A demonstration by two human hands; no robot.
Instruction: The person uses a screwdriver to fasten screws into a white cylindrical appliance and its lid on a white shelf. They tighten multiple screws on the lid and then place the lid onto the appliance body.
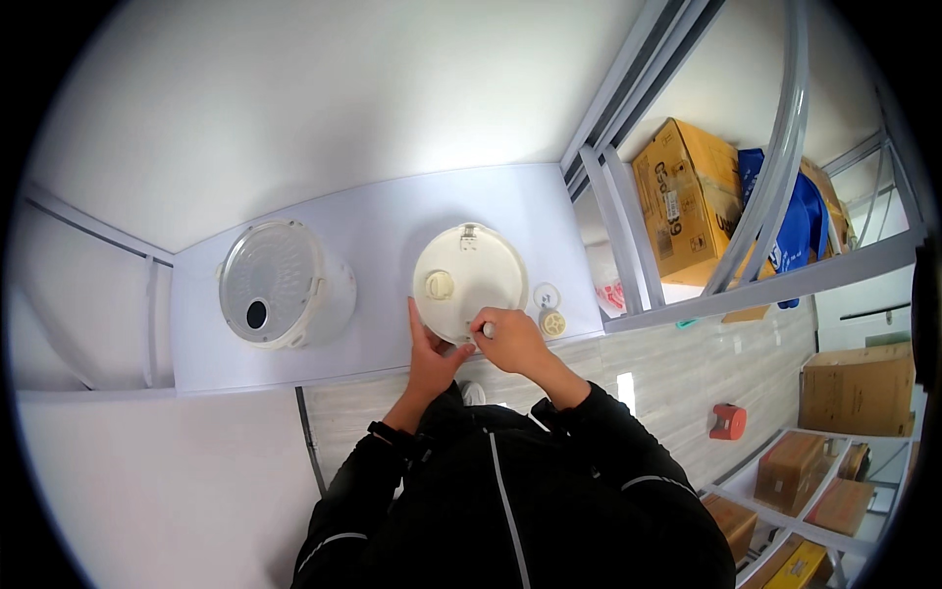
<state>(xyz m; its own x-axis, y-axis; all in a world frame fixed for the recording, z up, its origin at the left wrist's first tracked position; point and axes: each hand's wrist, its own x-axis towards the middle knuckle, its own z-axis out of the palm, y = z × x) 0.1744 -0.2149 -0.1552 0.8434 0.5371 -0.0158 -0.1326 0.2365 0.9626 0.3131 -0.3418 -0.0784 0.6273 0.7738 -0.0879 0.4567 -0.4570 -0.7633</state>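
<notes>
On the white table, a round cream lid-like part [496,265] lies in front of me, with a metal fitting [469,236] at its far edge and a round cream knob [439,285] on its left side. My left hand [430,355] grips its near left rim, index finger stretched along the side and thumb at the front. Closed over the near edge, my right hand [512,342] holds a short white piece [489,331]; its kind and lower end are hidden. Just right of the part are a clear ring [547,294] and a small yellowish round cap [552,322].
A white cylindrical tub [339,294] with a translucent top and a dark oval spot stands on the table's left. White walls rise behind and left. A metal frame [628,236] borders the right side, with cardboard boxes [677,206] beyond. A red stool [727,421] stands on the floor.
</notes>
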